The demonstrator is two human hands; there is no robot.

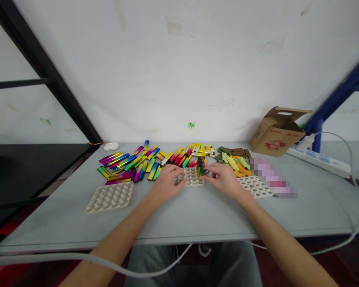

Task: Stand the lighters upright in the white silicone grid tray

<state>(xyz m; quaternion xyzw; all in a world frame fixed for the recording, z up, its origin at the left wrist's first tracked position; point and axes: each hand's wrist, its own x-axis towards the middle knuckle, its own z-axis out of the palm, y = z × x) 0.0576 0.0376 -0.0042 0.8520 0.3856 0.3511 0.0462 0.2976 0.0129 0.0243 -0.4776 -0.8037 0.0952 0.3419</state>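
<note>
Beyond the smooth grey desk's (197, 217) front edge, a bumpy moulded tray (109, 198) lies leftward. Mid-desk, the left hand (169, 183) curls loosely, half-open, at a pitted tray (194, 180) — there the right hand (223, 178) pinches an upright black-topped lighter (205, 172). Slim glossy lighters (141, 170) crowd behind; a cardboard box (272, 137) stands near the back right corner.

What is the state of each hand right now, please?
Left hand: partly curled at the middle pale rectangular holed tray; grip cannot be told.
Right hand: closed, fingertips seemingly pinching a small black-ended stick.
</note>
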